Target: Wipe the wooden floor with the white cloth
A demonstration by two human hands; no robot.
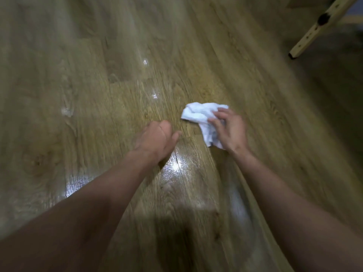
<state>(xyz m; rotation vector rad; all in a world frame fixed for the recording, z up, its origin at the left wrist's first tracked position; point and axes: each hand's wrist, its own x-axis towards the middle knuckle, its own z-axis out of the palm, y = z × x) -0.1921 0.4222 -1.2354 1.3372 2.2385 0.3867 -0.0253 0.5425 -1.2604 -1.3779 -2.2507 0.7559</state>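
Right hand [228,130] is on the white cloth [200,116], fingers [220,114] spread and curled over its near edge, pinning the bunched fabric to the wooden floor [98,75] just right of centre, and part of the cloth trails back under the palm. Left hand [157,140] sits beside it, apart from the cloth, its back to the camera; the thumb pokes out toward the right, but the rest of its fingers are tucked out of sight, so I cannot tell if they are curled or flat, and it looks to hold nothing. Glossy patches shine on the boards near the left wrist and further up the floor, likely damp spots or lamp glare; the blur won't let me settle it. To do this stroke well, I'd say flatten the cloth out so more of it meets the wood, press with the whole palm instead of the fingertips, and run along the grain in overlapping passes. A pale furniture leg [314,28] stands well off at the upper right, worth steering around once the wiping reaches that way.
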